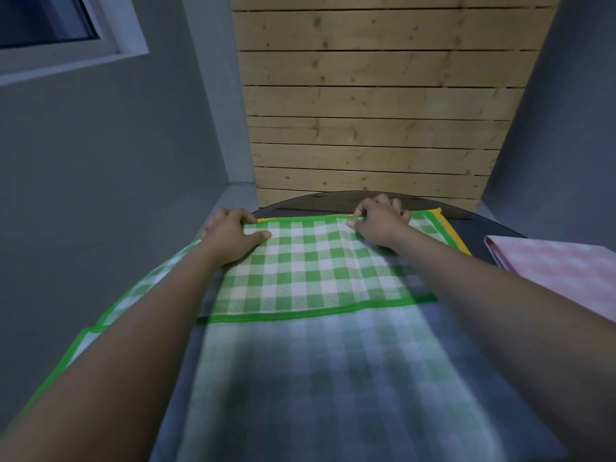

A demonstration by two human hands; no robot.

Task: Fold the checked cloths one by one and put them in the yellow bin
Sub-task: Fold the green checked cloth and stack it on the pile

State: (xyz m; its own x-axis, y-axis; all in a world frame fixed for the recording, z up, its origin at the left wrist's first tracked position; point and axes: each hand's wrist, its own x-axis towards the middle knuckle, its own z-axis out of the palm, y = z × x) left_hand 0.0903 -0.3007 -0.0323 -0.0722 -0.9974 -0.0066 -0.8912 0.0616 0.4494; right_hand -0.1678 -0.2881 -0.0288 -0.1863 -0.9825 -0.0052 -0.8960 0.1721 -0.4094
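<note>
A green-and-white checked cloth point(310, 271) lies on the dark round table point(466, 216), its near part doubled over so that a green hem runs across the middle. My left hand point(233, 236) pinches the cloth's far left corner. My right hand point(378, 221) grips the far edge further right. A yellow-edged cloth point(455, 233) shows from under the green one at the far right. More checked cloth point(333, 388), dim and blurred, spreads toward me and hangs off the left side. The yellow bin is out of sight.
A pink checked cloth, folded point(560, 268), rests on the table at the right. A wooden plank wall point(373, 105) stands behind the table. Grey walls close in on both sides, and a window point(50, 25) is at the upper left.
</note>
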